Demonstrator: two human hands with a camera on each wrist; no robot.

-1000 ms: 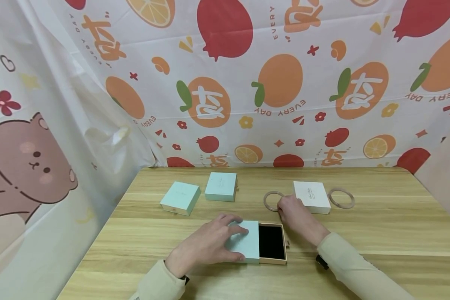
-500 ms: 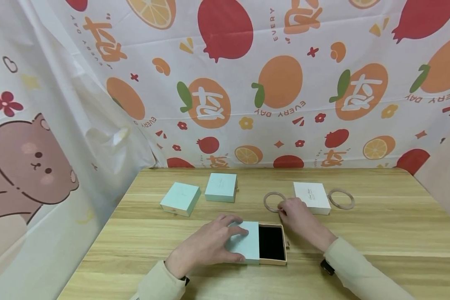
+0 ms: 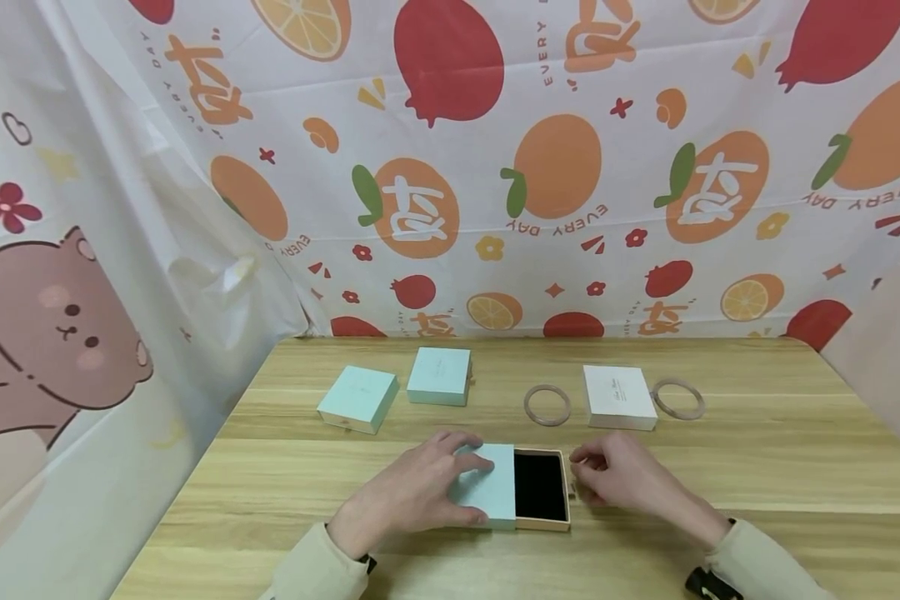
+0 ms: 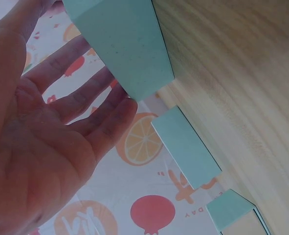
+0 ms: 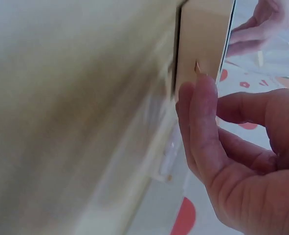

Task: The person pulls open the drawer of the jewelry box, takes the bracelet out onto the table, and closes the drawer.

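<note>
A mint-green drawer box (image 3: pixel 498 487) lies on the table, its black-lined drawer (image 3: pixel 542 487) pulled partway out to the right. My left hand (image 3: pixel 416 483) holds the box's sleeve, thumb at the front edge and fingers over the top and far edge. My right hand (image 3: pixel 626 475) is just right of the drawer, fingers loosely bent, close to the small pull tab (image 5: pixel 197 67) on the drawer's front. Whether a fingertip touches the tab is hard to tell. Behind the drawer lies a greyish-brown bangle (image 3: pixel 547 406), apart from both hands.
A mint box (image 3: pixel 358 398) and another mint box (image 3: pixel 439 376) sit at the back left. A white box (image 3: pixel 619 397) stands at the back right, with a second bangle (image 3: pixel 678 399) against its right side. A fruit-print curtain (image 3: pixel 487 183) hangs behind the table.
My right hand has left the bangle, moving toward me to the drawer's right end. The bangle stays on the table. My left hand keeps its hold on the mint box.
</note>
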